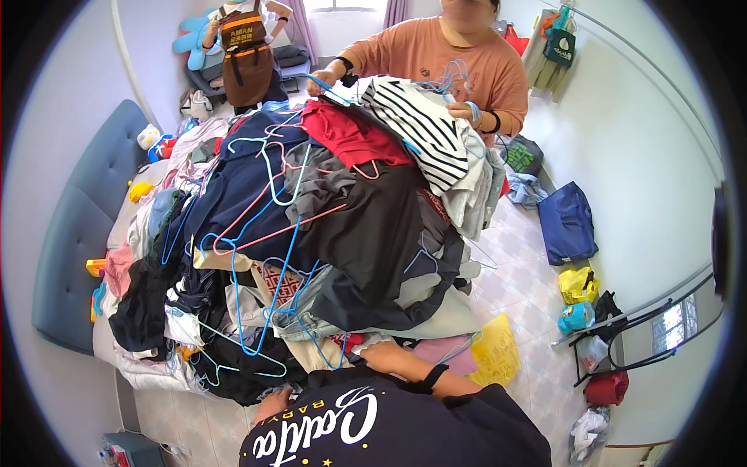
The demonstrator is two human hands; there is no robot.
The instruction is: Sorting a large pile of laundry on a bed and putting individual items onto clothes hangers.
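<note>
Before me a large heap of clothes lies on a bed, with plastic hangers on and among them. My left hand [274, 403] is at the lower edge of the heap, beside black cloth [233, 362]; its fingers are partly hidden. My right hand [379, 355] reaches to the near side of the heap, by a red and white cloth [348, 343] and a blue hanger [315, 327]; whether it grips anything is unclear. Higher up lie a blue hanger [236, 292], a pink hanger [274, 192], a mint-green hanger [271, 169], black trousers [373, 233] and a red garment [356, 134].
Across the heap a person holds hangers and a striped shirt [414, 122]. Another person in a brown apron [245, 64] stands behind. A padded headboard [87, 216] borders the left. On the right floor are a blue bag [567, 225], a yellow bag [578, 285] and a metal-framed chair [618, 344].
</note>
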